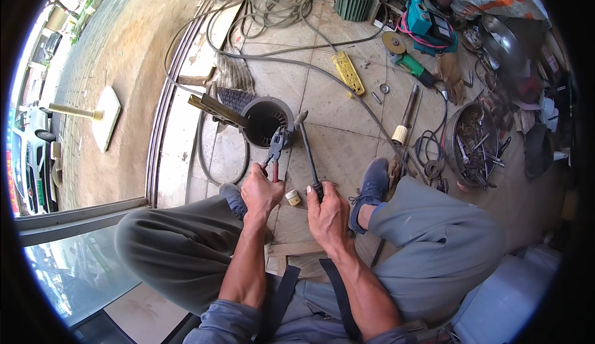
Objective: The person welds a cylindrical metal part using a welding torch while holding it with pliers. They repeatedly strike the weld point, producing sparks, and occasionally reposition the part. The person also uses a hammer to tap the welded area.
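Observation:
My left hand [260, 190] is closed round red-handled pliers [273, 152], whose jaws are over the near right rim of a grey hollow metal cylinder [254, 111] with a slotted ring inside. My right hand [327, 211] grips the dark handle of a long thin metal tool [308, 152]; its thicker head is raised just right of the cylinder. Long flat metal bars [217, 108] lie across the cylinder's left side. A small cream container [294, 197] sits on the tiles between my hands and feet.
Hoses loop across the tiled floor [328, 121]. A yellow plate [348, 73], angle grinder [410, 66], teal machine [427, 25], wooden-handled tool [406, 114] and a round pan of scrap [471, 144] lie to the right. A door track, pavement, white board [109, 118] and car are left.

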Tool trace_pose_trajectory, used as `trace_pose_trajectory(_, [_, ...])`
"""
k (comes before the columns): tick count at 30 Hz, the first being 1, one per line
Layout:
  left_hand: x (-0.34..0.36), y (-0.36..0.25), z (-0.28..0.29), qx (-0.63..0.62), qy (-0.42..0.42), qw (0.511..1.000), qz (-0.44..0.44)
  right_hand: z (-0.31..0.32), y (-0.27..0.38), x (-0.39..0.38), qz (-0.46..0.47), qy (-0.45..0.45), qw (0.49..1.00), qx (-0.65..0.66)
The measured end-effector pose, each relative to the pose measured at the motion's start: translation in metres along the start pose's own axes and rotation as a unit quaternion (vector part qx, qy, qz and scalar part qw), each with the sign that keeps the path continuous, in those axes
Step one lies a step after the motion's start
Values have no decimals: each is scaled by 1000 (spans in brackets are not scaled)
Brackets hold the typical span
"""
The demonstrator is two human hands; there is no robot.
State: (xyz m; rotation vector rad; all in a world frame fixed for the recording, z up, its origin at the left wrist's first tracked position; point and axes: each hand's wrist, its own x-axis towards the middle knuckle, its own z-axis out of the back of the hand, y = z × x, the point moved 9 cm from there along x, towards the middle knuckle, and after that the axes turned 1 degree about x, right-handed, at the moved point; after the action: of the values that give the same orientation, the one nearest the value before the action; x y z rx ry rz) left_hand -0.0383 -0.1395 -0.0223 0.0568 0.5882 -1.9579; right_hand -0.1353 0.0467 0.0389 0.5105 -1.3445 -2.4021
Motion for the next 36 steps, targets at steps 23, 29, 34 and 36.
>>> trace_pose_trajectory(23, [12, 11, -5, 13, 29, 999, -16, -16, -16, 9, -51, 39, 997, 31])
trace_pose_trajectory(29, [10, 10, -9, 17, 14, 1000, 0, -13, -13, 9, -36, 22, 998, 39])
trace_pose_trajectory(34, [10, 11, -10, 17, 5, 1000, -12, -13, -16, 10, -59, 41, 996, 44])
trace_pose_trajectory(36, [10, 12, -13, 14, -4, 1000, -19, -13, -16, 9, -37, 17, 998, 44])
